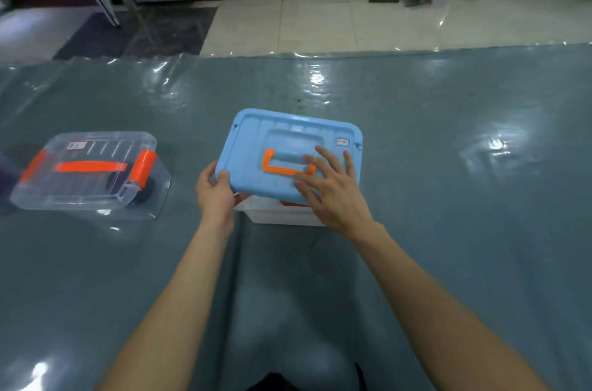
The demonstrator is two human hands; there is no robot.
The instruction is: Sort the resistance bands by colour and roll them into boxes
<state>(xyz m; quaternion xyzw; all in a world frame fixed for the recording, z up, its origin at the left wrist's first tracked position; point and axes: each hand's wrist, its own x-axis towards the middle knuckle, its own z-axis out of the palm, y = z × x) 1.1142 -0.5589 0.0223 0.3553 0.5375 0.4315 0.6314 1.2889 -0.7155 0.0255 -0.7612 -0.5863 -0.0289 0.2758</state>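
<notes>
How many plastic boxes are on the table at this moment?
2. A clear box with orange latches stands at the left. A white box under a blue lid is in the middle. I see no others.

Left hand [215, 190] grips the blue lid [288, 153] over a white box [275, 212]; right hand [333, 190] rests flat on top.

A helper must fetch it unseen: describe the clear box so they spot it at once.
Look at the left side of the grey table: the clear box sits there. Unlike the blue-lidded box in the middle, it is see-through, with orange clips and handle.
</notes>
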